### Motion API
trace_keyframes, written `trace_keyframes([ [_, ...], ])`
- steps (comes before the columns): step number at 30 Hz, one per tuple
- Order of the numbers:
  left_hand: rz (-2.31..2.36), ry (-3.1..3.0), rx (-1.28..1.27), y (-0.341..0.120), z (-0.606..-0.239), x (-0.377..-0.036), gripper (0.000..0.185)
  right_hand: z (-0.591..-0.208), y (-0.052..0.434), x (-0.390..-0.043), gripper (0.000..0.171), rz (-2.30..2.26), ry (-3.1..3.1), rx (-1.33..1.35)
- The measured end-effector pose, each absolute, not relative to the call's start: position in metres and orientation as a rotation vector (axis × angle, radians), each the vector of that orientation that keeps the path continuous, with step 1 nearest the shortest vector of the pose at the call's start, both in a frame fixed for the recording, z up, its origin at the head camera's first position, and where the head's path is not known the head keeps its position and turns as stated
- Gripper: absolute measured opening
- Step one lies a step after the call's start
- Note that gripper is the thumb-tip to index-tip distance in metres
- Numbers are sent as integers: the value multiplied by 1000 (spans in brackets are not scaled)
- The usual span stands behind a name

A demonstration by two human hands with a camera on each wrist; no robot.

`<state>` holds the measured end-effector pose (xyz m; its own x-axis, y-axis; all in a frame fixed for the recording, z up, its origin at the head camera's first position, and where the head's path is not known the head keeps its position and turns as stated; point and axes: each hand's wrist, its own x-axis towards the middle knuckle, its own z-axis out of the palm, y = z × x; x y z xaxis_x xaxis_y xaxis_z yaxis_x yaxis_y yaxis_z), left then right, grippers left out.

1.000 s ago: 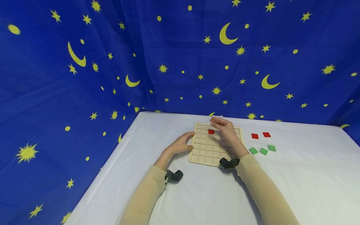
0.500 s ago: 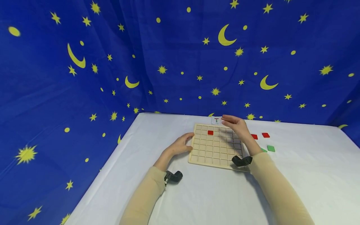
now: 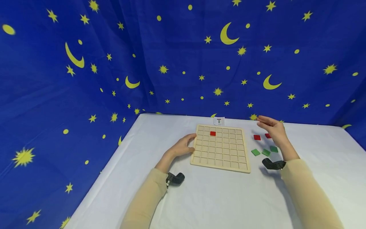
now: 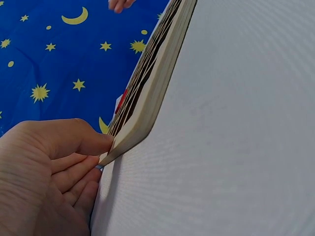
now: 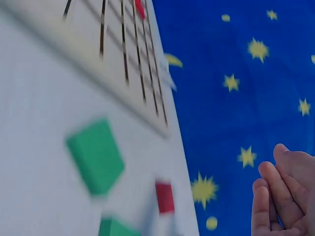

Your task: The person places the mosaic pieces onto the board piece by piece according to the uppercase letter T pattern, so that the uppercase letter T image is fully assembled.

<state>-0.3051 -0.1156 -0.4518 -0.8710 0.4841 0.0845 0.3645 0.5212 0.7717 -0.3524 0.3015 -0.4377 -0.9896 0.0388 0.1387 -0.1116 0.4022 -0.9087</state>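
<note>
A square wooden grid board (image 3: 222,149) lies on the table with one red tile (image 3: 213,133) in a cell near its far edge. At its left edge, my left hand (image 3: 180,147) rests thumb and fingertips against the wood, spread apart; in the left wrist view the thumb (image 4: 93,140) touches the rim near a corner. My right hand (image 3: 274,128) hovers, fingers loosely bent and holding nothing visible, over two loose red tiles (image 3: 257,137), partly covering one. Several green tiles (image 3: 255,152) lie nearer, right of the board.
A small printed card (image 3: 219,121) with a red and green pattern lies behind the board. A blue curtain (image 3: 183,63) with stars and moons borders the white table (image 3: 217,200). Black wrist cameras (image 3: 175,178) jut from both cuffs.
My right hand has moved right, from above the board to above the loose tiles, uncovering the card and the board's right side. The left hand stays at the board's edge.
</note>
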Motion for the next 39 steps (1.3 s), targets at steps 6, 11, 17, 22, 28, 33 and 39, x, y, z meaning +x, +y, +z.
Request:
trace_keyframes([
  [6,1257,2623,739,-116,-451,-306,69,-444,333,-340,63,1571,-2534,-36],
  [11,1261,2614,728,-116,-450,-305,70,-429,333,-312,60,1550,-2525,-79],
  [17,1266,2619,732,-115,-450,-304,70,-448,337,-311,62,1350,-2541,-293],
  [22,1264,2621,740,-114,-451,-305,70,-459,336,-312,58,1154,-2598,-296],
  [28,1272,2614,724,-114,-452,-305,71,-465,333,-312,55,949,-2660,-127],
  [33,1272,2615,726,-115,-454,-306,71,-469,330,-314,51,860,-2666,-82],
  [39,1273,2614,730,-114,-454,-306,71,-470,329,-315,44,827,-2678,-59],
])
